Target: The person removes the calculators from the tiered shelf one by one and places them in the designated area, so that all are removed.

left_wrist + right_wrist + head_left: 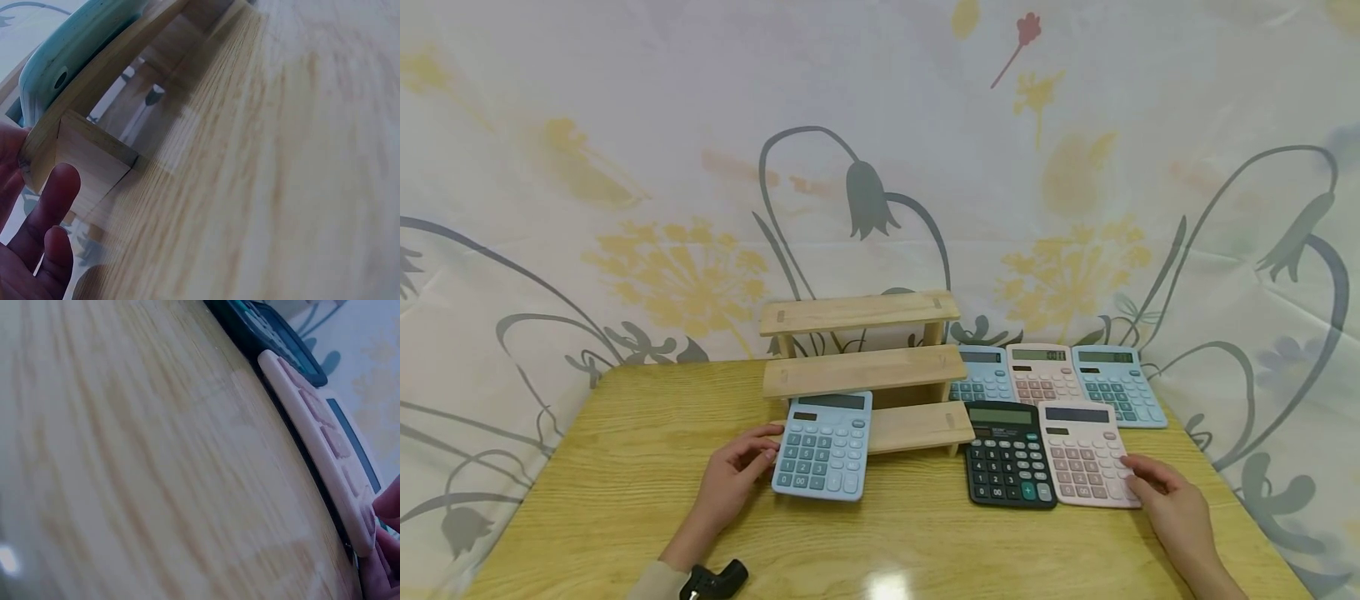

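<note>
A light blue calculator (822, 450) leans on the lowest step of a three-step wooden shelf (861, 372). My left hand (741, 462) is at the left of that calculator, its fingertips close to the edge. In the left wrist view, the fingers (59, 194) are loosely bent beside the end of the wooden step, with the blue calculator's rounded side (69, 59) on top. Over on the right, my right hand (1176, 508) pinches the right edge of a pink calculator (1086, 458) between thumb and fingers. A black calculator (1009, 458) lies directly left of the pink one.
Behind the front pair lie a blue calculator (981, 375), a pink one (1043, 371) and another blue one (1118, 383), in a row right of the shelf. All rest on a wood-grain table (925, 533). A flower-patterned cloth (880, 125) hangs behind.
</note>
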The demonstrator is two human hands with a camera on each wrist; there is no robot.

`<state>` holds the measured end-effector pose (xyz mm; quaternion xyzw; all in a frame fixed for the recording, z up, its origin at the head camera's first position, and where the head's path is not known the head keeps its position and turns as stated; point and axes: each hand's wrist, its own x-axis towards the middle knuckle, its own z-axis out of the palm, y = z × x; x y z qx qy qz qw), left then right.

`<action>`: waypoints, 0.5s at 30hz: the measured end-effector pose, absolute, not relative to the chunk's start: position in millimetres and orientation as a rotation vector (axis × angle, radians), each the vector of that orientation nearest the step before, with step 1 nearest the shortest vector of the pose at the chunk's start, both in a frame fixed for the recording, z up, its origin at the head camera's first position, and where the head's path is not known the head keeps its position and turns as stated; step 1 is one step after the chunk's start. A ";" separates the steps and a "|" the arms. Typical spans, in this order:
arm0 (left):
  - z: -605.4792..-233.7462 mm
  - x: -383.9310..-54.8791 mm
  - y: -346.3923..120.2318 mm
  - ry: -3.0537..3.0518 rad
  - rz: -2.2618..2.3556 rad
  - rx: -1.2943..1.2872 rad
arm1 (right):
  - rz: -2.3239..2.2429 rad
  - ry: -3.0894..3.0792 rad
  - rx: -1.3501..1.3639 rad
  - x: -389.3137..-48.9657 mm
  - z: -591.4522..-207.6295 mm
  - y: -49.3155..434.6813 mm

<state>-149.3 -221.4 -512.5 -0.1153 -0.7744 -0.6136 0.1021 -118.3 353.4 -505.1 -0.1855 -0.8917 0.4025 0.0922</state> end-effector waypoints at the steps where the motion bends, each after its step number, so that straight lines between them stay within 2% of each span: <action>1: -512.7 -149.6 -221.5 -2.289 -1.812 -0.334 | 1.184 -2.646 -0.544 -118.4 -505.5 353.3; 15: -512.3 -150.2 -222.2 -2.305 -1.812 -0.321 | 1.142 -2.600 -0.450 -116.7 -506.5 351.2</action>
